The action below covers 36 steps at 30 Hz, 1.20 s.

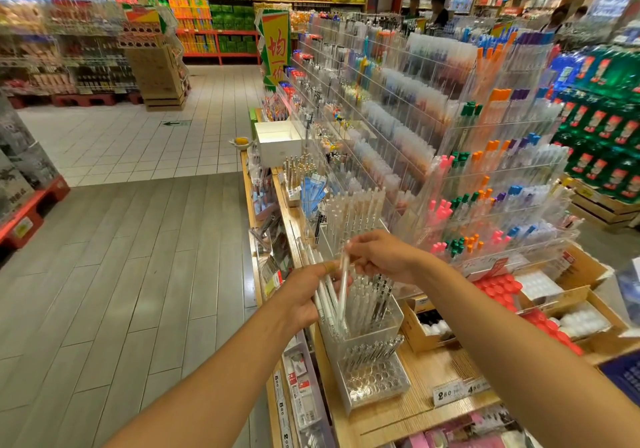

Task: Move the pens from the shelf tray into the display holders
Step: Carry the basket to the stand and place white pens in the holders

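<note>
My left hand grips a bundle of several white pens just above the left side of a clear display holder. My right hand pinches the top of a single white pen that points down into that holder. The holder contains several clear pens with dark tips, standing upright. In front of it, a lower clear holder with round holes has a row of pens along its back edge. Behind my hands stands another clear box of white pens.
A tall acrylic rack full of coloured pens rises behind the wooden shelf. Cardboard boxes with red and white items sit to the right. A white box rests further along the shelf. The aisle floor lies to the left.
</note>
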Each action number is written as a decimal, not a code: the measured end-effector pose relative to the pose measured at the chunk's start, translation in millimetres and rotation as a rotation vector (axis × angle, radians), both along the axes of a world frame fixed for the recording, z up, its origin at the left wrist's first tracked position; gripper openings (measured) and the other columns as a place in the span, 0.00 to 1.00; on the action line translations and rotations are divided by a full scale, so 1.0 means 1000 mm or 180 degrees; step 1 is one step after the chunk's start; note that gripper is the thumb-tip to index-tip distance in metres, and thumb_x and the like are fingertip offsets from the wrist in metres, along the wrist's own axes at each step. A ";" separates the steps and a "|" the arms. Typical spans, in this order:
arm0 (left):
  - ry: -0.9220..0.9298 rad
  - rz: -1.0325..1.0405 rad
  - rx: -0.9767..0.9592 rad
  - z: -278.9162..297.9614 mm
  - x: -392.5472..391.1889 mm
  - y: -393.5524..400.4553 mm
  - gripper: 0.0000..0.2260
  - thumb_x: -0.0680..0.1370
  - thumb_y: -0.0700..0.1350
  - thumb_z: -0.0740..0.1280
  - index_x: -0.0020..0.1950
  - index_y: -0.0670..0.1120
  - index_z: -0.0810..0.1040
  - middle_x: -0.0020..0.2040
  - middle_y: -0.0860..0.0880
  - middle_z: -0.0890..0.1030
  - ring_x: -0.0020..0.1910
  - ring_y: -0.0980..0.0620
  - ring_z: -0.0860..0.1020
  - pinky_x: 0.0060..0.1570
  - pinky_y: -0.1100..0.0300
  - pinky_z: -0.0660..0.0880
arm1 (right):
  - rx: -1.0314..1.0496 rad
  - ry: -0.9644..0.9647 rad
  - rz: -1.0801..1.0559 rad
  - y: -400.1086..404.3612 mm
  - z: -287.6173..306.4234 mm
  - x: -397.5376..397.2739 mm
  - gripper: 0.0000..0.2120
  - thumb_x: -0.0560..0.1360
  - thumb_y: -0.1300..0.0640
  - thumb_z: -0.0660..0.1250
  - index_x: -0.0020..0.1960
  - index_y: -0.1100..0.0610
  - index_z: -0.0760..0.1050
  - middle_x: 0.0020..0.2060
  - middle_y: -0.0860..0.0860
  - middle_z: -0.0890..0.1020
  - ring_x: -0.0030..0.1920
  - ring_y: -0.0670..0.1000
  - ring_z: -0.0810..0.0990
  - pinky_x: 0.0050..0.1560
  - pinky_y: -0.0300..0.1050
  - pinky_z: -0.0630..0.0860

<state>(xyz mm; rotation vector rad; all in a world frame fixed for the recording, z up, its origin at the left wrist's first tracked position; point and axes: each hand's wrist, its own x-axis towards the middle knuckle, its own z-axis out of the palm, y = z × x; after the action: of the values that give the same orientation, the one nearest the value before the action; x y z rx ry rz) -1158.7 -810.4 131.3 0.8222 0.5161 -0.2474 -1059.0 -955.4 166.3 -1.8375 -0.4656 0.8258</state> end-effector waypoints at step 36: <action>0.0286 0.0379 0.0271 -0.002 -0.011 0.005 0.08 0.79 0.30 0.63 0.57 0.32 0.75 0.44 0.35 0.80 0.43 0.44 0.82 0.48 0.49 0.80 | -0.1024 -0.2735 -0.0451 0.033 0.003 0.043 0.14 0.81 0.53 0.62 0.51 0.64 0.78 0.44 0.58 0.83 0.43 0.58 0.81 0.45 0.51 0.77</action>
<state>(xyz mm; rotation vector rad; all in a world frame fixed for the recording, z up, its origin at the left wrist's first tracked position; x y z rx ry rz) -1169.5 -805.7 129.0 0.8625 0.6613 -0.1540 -1016.3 -922.4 169.2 -2.4575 -0.7487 -0.0389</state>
